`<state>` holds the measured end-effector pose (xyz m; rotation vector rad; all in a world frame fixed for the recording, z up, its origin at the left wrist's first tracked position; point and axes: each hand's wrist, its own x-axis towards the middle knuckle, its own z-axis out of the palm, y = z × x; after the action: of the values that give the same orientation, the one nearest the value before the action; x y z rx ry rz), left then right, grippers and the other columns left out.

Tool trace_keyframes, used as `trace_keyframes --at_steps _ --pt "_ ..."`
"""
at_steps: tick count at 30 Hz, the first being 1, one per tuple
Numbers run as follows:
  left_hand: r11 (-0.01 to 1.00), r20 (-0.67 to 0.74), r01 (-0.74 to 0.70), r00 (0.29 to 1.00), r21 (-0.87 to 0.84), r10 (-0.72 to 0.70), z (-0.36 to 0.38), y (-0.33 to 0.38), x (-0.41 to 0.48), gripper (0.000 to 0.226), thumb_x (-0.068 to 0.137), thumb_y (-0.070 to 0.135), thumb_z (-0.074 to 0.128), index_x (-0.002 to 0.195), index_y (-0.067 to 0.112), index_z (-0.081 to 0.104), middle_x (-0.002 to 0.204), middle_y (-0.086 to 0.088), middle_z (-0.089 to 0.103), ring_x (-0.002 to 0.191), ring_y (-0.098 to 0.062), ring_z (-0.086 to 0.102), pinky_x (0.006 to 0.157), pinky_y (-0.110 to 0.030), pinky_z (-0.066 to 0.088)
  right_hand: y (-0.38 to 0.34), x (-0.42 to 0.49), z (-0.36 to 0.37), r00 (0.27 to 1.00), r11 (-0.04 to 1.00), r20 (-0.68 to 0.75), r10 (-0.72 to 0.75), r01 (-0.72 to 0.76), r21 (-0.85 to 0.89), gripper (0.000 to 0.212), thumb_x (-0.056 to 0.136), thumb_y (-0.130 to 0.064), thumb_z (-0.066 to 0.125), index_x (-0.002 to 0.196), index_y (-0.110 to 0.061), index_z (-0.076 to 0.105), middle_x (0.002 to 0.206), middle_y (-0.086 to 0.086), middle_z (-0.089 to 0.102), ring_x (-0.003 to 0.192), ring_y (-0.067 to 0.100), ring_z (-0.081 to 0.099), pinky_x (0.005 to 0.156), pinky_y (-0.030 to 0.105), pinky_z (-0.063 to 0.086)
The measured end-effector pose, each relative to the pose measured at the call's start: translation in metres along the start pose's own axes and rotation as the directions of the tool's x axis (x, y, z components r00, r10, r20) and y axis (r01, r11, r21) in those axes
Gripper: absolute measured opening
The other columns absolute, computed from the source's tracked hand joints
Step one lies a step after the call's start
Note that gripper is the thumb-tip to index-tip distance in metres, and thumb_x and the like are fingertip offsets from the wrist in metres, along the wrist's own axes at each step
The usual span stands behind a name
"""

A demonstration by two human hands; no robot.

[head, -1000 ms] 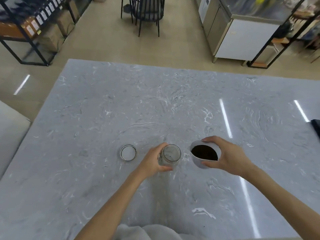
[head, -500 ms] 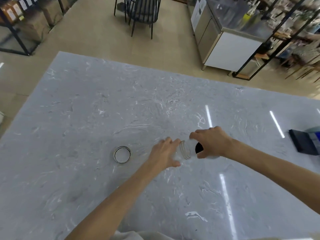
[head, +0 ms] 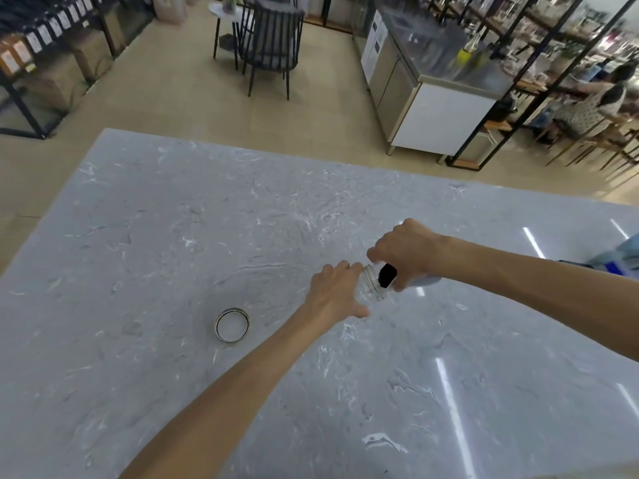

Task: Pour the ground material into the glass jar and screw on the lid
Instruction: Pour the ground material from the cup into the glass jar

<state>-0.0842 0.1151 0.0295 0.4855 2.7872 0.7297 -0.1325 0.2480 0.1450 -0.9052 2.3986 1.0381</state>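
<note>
A small clear glass jar point(head: 372, 285) stands on the grey marble table point(head: 173, 236), and my left hand point(head: 333, 293) is wrapped around its left side. My right hand point(head: 406, 252) grips a white cup point(head: 423, 281), tipped steeply to the left, with its mouth at the jar's threaded rim. Dark ground material point(head: 386, 275) shows in the cup's mouth, right at the jar opening. The jar's lid point(head: 232, 324) lies upside down on the table, to the left of my left forearm. Most of the cup is hidden under my right hand.
A blue and white object point(head: 619, 259) sits at the table's right edge. Beyond the far table edge are a black chair point(head: 268, 46), a steel counter cabinet point(head: 432, 98), shelving racks and a seated person point(head: 587, 108) at the far right.
My right hand lifted the cup from beside the jar and tipped it leftwards over the jar mouth. My left hand stayed on the jar. The camera view tilted up and shifted.
</note>
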Motion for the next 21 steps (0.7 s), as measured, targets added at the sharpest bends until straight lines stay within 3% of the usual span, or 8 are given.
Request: trace_keyframes --at_steps 3,6,12,18,21 --pt "1.000 -0.005 0.010 1.000 -0.024 -0.010 -0.003 0.005 0.001 0.077 0.071 0.050 0.080 0.134 0.019 0.047 0.118 -0.003 0.057 0.106 -0.029 0.056 0.078 -0.037 0.044 0.000 -0.003 -0.006 1.000 0.997 -0.008 -0.017 0.016 -0.078 0.044 0.077 -0.051 0.070 0.109 -0.025 0.056 0.086 -0.007 0.062 0.070 0.021 0.055 0.051 0.026 0.023" --pt "0.998 -0.021 0.016 1.000 -0.053 -0.017 -0.008 0.009 0.003 0.076 0.071 0.049 0.080 0.133 0.019 0.049 0.117 -0.002 0.058 0.106 -0.028 0.057 0.082 -0.039 0.048 0.001 -0.006 -0.017 0.999 0.988 0.004 -0.035 0.036 -0.147 0.041 0.080 -0.045 0.070 0.112 -0.024 0.056 0.092 -0.005 0.066 0.078 0.021 0.063 0.059 0.029 0.034" --pt "0.998 -0.072 0.007 0.997 -0.064 -0.012 -0.020 0.008 0.000 0.080 0.069 0.053 0.080 0.135 0.021 0.049 0.115 -0.002 0.058 0.103 -0.027 0.058 0.078 -0.037 0.047 0.003 -0.010 -0.034 0.999 0.968 -0.030 -0.028 0.020 -0.248 0.043 0.081 -0.047 0.072 0.113 -0.023 0.055 0.092 -0.004 0.066 0.070 0.020 0.053 0.059 0.029 0.034" --pt "0.994 -0.128 0.026 0.991 -0.110 -0.040 -0.035 0.007 0.000 0.080 0.069 0.052 0.082 0.135 0.021 0.049 0.111 -0.002 0.058 0.102 -0.028 0.058 0.075 -0.037 0.046 0.006 -0.006 -0.051 0.997 0.951 -0.060 -0.058 0.036 -0.308 0.045 0.082 -0.047 0.074 0.117 -0.025 0.056 0.098 -0.005 0.068 0.088 0.020 0.066 0.064 0.030 0.038" --pt "0.994 -0.148 0.017 0.988 -0.108 -0.033 -0.036 0.007 0.000 0.079 0.068 0.052 0.082 0.134 0.023 0.050 0.104 0.001 0.055 0.099 -0.028 0.059 0.070 -0.034 0.042 0.006 -0.010 -0.056 0.997 0.950 -0.047 -0.068 0.050 -0.309 0.045 0.082 -0.048 0.072 0.118 -0.026 0.055 0.098 -0.005 0.067 0.087 0.020 0.066 0.063 0.030 0.037"
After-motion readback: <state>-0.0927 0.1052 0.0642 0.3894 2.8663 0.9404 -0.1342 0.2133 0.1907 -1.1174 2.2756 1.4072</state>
